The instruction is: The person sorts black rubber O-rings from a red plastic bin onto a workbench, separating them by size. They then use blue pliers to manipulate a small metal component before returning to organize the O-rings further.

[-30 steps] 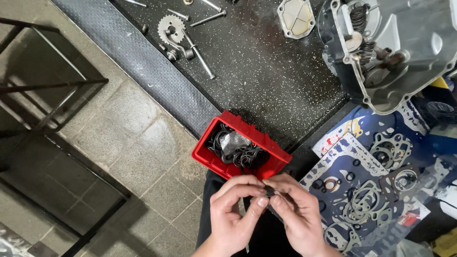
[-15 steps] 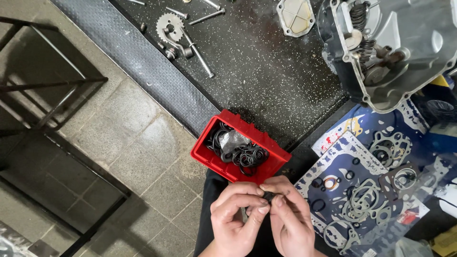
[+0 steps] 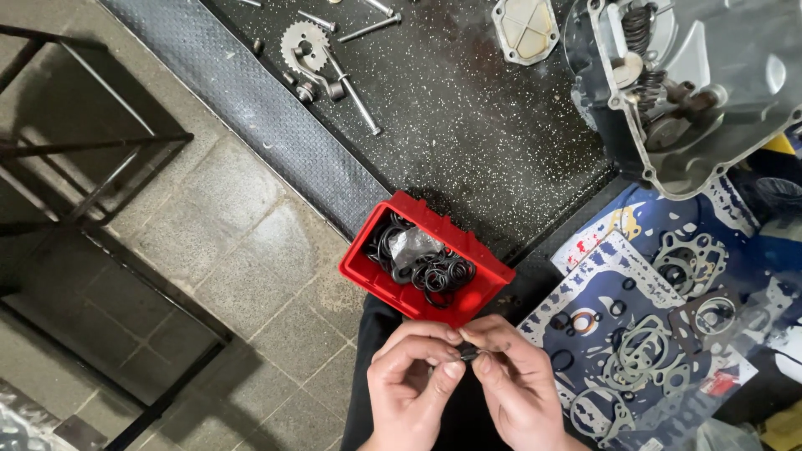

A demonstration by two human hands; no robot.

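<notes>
Here, two bare hands meet at the near edge of the scene: the left hand (image 3: 413, 384) and the right hand (image 3: 518, 384) have their fingertips pinched together on one small dark ring-like part (image 3: 468, 353), too small to make out further. Just beyond the fingers sits one red plastic tray (image 3: 380, 280), filled with a tangle of black rubber rings (image 3: 434, 267), too many and too overlapped to count, and one crumpled clear bag (image 3: 411, 244). To the right lies one blue gasket sheet (image 3: 601, 259) with many cut gaskets on it. Farther off, on the speckled black mat (image 3: 468, 142), lie one toothed sprocket (image 3: 302, 42), at least three long bolts (image 3: 357, 92) and one small metal cover plate (image 3: 525, 29). At the far right stands one grey engine casing (image 3: 710, 92). To the left, one dark metal frame (image 3: 92, 150) stands on the tiled floor (image 3: 234, 250).
</notes>
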